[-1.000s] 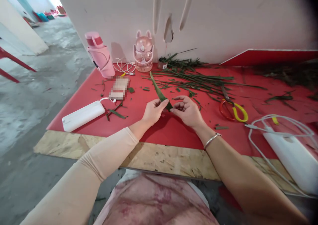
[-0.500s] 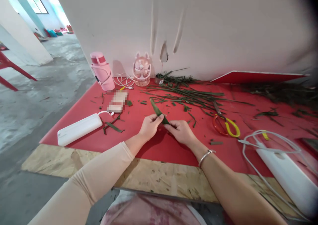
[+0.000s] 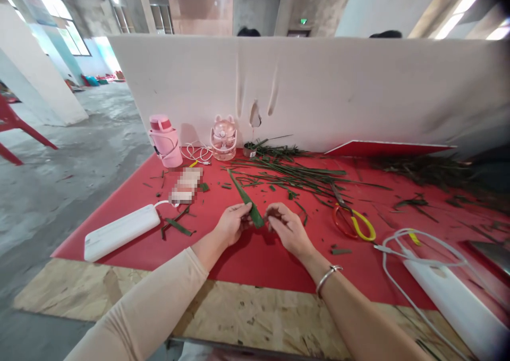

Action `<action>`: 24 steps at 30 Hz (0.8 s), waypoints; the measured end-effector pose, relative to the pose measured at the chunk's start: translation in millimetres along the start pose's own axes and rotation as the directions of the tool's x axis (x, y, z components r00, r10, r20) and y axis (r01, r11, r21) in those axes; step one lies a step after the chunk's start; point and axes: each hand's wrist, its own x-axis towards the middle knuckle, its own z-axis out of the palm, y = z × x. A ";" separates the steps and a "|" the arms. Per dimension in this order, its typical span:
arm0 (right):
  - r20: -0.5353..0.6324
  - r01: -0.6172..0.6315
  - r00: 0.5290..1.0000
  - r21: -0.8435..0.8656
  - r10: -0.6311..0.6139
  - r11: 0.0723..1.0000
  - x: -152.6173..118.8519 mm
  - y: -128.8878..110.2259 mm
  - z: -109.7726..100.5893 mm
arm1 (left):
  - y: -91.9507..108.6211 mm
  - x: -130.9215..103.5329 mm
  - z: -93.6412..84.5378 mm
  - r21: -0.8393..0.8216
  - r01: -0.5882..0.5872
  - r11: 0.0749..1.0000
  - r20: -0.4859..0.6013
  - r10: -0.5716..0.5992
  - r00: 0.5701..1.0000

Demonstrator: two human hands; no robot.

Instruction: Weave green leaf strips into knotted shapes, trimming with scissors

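A long green leaf blade (image 3: 244, 194) slants over the red tabletop, narrow at its far tip and broad at its near end. My left hand (image 3: 233, 224) pinches it close to the broad end, the thumb lying on top. My right hand (image 3: 289, 229) hovers just right of that end, not touching the leaf. Its fingers are curled and slightly apart, with nothing visible between them. Scissors (image 3: 354, 223) with red and yellow handles lie to the right of my right hand. Beyond both hands lies a heap of long narrow green leaf strips (image 3: 292, 172).
Leaf scraps (image 3: 179, 226) and a white power bank (image 3: 121, 232) lie left. A pink bottle (image 3: 166, 143), a clear pink bottle (image 3: 223, 140) and a small tin (image 3: 249, 149) stand by the white partition (image 3: 319, 90). Another white power bank (image 3: 450, 292) with a looped cable lies right.
My right hand has let go of the leaf's near end and moved slightly right. My left hand still holds the leaf. The view has tilted up, showing the room above the partition.
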 end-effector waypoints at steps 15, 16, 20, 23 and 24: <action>-0.142 -0.006 0.990 0.027 0.010 1.000 5.1 7.6 5.6 | -1.9 -7.8 4.6 0.255 -0.135 0.958 0.123 0.107 0.987; -0.142 -0.048 0.988 0.082 0.060 0.995 5.9 8.2 6.0 | -2.6 -8.6 5.7 0.273 -0.150 0.950 0.110 0.124 0.986; -0.108 -0.181 0.973 0.185 0.203 0.966 8.6 6.6 5.7 | -5.9 -10.2 6.2 0.316 -0.192 0.929 0.092 0.171 0.981; -0.127 -0.188 0.970 0.155 0.208 0.970 8.7 4.3 4.4 | -7.3 -11.2 5.0 0.339 -0.210 0.917 0.115 0.181 0.977; -0.139 -0.183 0.969 0.139 0.202 0.973 8.5 3.9 4.0 | -7.1 -11.8 5.0 0.357 -0.230 0.905 0.121 0.199 0.972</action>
